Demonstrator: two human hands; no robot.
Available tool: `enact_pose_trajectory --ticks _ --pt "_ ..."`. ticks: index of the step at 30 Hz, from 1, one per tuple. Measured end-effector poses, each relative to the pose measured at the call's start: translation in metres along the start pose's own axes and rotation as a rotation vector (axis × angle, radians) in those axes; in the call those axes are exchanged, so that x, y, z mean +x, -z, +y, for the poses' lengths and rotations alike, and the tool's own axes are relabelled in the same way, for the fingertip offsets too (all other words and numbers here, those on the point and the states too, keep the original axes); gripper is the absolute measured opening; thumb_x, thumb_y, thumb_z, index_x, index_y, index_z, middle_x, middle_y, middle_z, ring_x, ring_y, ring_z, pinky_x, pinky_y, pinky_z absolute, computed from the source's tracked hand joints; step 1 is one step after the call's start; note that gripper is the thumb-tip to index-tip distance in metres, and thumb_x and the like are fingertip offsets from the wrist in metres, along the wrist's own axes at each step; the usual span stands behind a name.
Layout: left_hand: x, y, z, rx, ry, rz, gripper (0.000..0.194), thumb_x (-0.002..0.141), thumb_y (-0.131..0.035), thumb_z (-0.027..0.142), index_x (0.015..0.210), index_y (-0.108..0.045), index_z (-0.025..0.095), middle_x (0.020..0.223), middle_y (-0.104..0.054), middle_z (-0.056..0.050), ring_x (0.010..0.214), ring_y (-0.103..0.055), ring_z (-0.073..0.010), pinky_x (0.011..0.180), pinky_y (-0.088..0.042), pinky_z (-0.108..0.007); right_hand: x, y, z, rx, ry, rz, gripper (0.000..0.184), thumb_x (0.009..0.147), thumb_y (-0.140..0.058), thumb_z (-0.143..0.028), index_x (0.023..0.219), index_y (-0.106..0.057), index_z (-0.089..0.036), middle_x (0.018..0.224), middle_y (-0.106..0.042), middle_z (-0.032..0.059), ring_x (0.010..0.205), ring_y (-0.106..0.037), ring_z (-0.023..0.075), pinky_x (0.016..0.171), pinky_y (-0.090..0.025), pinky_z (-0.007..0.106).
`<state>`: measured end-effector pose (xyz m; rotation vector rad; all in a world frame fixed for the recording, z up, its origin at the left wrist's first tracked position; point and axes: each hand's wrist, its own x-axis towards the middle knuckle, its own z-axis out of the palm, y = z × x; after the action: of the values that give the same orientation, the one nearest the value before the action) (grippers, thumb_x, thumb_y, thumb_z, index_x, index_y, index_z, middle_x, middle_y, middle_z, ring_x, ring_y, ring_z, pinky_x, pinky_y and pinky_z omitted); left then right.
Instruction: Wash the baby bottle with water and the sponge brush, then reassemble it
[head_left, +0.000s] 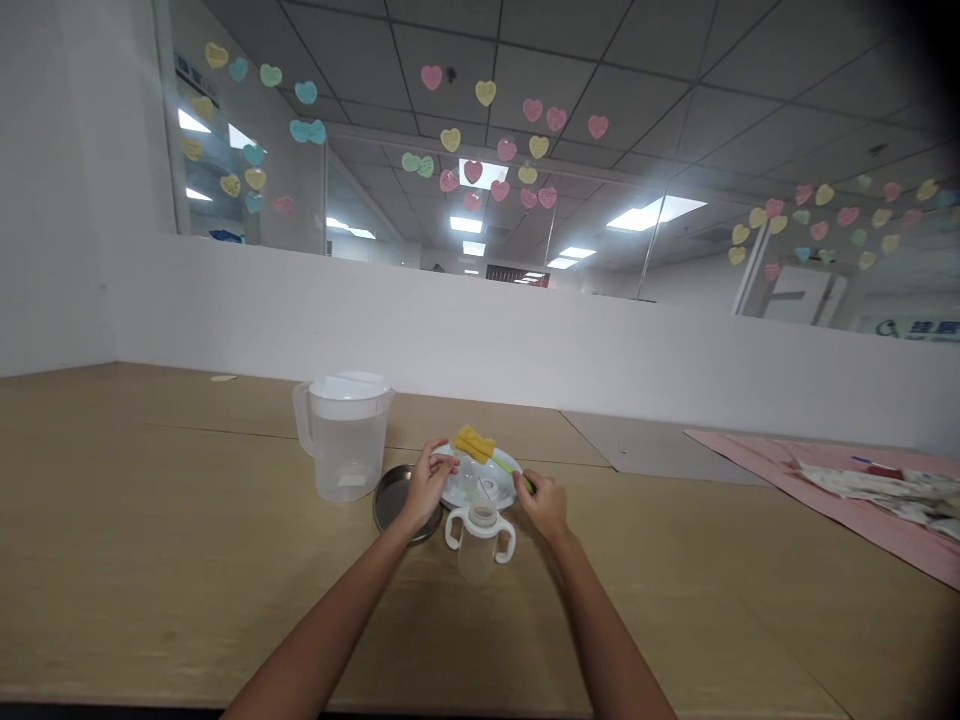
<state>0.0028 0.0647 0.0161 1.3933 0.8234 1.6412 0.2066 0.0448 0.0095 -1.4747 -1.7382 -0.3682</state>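
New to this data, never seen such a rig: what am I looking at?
No machine: a person works bare-handed, seen from one camera worn on the head, looking forward and down. The right hand holds a yellow-headed brush by its green handle; the left hand is nearby, and whether it grips anything is unclear. On the table are a lidded pitcher, a dark round dish, a white plate and a two-handled bottle, with a pink cloth at far right.

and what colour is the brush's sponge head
The sponge head is yellow, leaning to orange, as seen in the head view.
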Motion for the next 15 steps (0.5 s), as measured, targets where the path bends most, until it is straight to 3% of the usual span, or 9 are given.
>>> enact_pose_trajectory --ticks 15 --pt "0.0011 0.0004 -0.0018 -0.005 -0.013 -0.008 0.042 0.065 -0.061 0.027 0.104 -0.046 0.016 0.075 -0.063 -0.002 0.067 -0.060 -0.0119 0.067 -0.045 -0.024 -0.0010 0.0025 -0.0032 -0.080 0.010 0.012 0.045 0.083 -0.032 -0.042 0.060 -0.061 -0.015 0.051 -0.058 0.0039 0.047 -0.045 0.0100 0.048 -0.018 0.024"
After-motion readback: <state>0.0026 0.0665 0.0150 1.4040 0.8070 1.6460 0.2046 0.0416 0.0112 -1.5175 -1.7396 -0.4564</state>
